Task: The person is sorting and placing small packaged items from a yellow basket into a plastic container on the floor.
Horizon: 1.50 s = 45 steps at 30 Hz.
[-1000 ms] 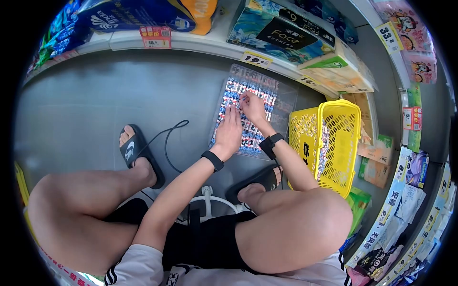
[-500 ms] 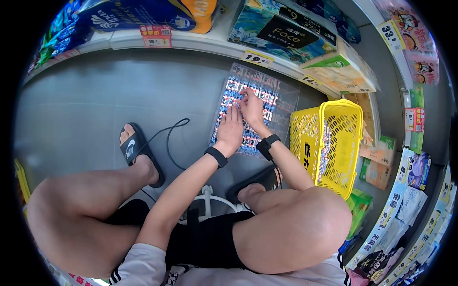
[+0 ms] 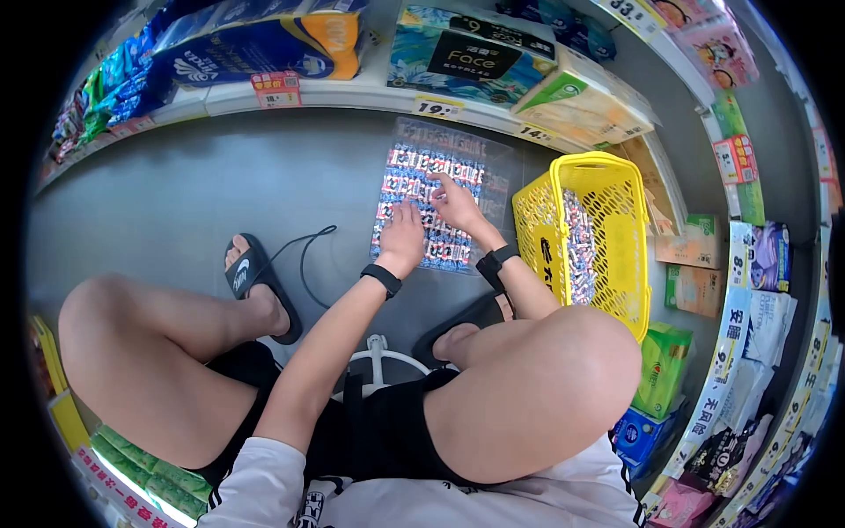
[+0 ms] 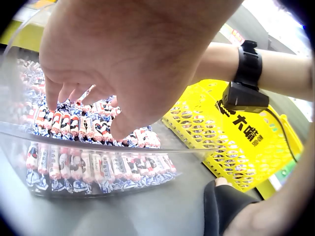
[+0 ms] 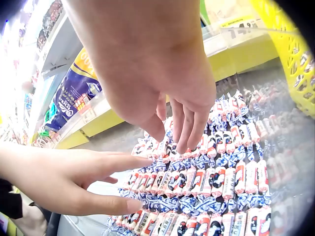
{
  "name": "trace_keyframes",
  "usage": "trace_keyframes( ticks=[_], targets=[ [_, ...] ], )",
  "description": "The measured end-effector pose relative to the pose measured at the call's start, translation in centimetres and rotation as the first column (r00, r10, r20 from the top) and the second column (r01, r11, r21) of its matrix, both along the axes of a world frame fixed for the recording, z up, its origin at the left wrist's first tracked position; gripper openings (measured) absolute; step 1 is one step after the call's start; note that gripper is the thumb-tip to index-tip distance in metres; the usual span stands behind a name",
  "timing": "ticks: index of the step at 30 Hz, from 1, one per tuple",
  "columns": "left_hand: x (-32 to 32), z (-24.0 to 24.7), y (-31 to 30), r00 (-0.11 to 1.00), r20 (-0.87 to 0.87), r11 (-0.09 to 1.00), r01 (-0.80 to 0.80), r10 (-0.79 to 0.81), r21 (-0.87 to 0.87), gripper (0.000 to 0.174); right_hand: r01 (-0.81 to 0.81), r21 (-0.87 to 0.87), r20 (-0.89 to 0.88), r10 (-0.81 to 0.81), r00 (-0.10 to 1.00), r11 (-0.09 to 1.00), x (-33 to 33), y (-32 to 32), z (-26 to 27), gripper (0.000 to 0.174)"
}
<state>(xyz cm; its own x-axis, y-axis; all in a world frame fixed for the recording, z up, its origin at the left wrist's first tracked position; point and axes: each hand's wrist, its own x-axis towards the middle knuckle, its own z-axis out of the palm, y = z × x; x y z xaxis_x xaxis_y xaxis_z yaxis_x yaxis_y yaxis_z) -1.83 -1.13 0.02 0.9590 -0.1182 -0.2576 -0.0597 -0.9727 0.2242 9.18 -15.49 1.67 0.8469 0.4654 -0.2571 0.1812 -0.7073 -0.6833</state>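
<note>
Rows of wrapped candies [image 3: 444,236] in red, white and blue wrappers fill a clear plastic box [image 4: 194,153] on the floor. My left hand [image 3: 403,236] lies over the near-left rows, fingers extended; in the right wrist view its fingers [image 5: 113,162] reach just above the candies. Just beyond it, my right hand [image 3: 458,207] hovers over the middle rows with its index finger stretched out. In the right wrist view the right hand's fingers [image 5: 187,130] point down, tips right at the candy rows, thumb apart and no candy visible between.
A yellow basket [image 3: 623,255] holding more wrapped candies stands right of the box. Shelves with tissue packs [image 3: 471,57] run behind and along the right. A black cable [image 3: 304,264] lies on the floor near a sandaled foot [image 3: 264,286].
The head view has shifted, so box and basket appear further left and more candies show in the basket. My right hand's fingers have loosened from a bunched pose; the left hand stays over the candies.
</note>
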Motion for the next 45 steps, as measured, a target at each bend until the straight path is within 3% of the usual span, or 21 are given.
trace_keyframes(
  ticks=[5, 14, 18, 23, 26, 36, 38, 40, 41, 45],
  targets=[
    [-0.5, 1.0, -0.4, 1.000, -0.026, 0.998, 0.013, -0.014, -0.055, 0.068, -0.063, 0.001, -0.011, 0.063, 0.998, 0.998, -1.3, -2.6, 3.2, 0.055],
    [-0.2, 4.4, -1.7, 0.994, 0.098, 0.989, 0.056, -0.042, -0.139, 0.063, -0.125, -0.006, 0.063, 0.125, 0.990, 0.992, -1.5, -6.2, 6.4, 0.056],
    [-0.6, 4.9, -3.0, 0.983, 0.160, 0.988, 0.106, -0.087, -0.113, 0.064, -0.121, 0.079, 0.130, 0.110, 0.985, 0.989, -1.9, -6.9, 7.7, 0.049],
    [0.4, 8.0, -4.4, 0.978, 0.178, 0.963, 0.145, -0.106, -0.225, 0.058, -0.079, 0.215, 0.166, 0.043, 0.985, 0.973, -2.1, -8.2, 10.0, 0.035],
    [1.2, 8.9, -5.3, 0.965, 0.227, 0.936, 0.196, -0.131, -0.291, 0.052, -0.115, 0.158, 0.225, 0.078, 0.971, 0.981, -1.9, -9.4, 11.1, 0.035],
    [3.6, 8.9, -10.1, 0.916, 0.307, 0.854, 0.364, -0.256, -0.373, 0.042, 0.002, 0.200, 0.316, -0.066, 0.946, 0.980, -3.2, -12.9, 14.8, 0.022],
    [4.4, 10.4, -11.4, 0.923, 0.303, 0.836, 0.352, -0.237, -0.420, 0.037, 0.039, 0.259, 0.313, -0.122, 0.942, 0.965, -3.7, -13.1, 16.1, 0.021],
    [5.2, 12.1, -12.5, 0.887, 0.451, 0.784, 0.347, -0.096, -0.515, 0.033, 0.100, 0.310, 0.286, -0.193, 0.939, 0.946, -4.0, -13.9, 17.3, 0.021],
    [5.4, 13.4, -13.0, 0.849, 0.523, 0.761, 0.388, -0.076, -0.519, 0.022, 0.137, 0.297, 0.329, -0.236, 0.914, 0.945, -4.1, -14.5, 18.1, 0.021],
    [6.0, 18.3, -15.5, 0.851, 0.524, 0.743, 0.379, -0.046, -0.551, 0.009, 0.254, 0.282, 0.408, -0.355, 0.841, 0.925, -4.0, -17.6, 18.9, 0.019]
  ],
)
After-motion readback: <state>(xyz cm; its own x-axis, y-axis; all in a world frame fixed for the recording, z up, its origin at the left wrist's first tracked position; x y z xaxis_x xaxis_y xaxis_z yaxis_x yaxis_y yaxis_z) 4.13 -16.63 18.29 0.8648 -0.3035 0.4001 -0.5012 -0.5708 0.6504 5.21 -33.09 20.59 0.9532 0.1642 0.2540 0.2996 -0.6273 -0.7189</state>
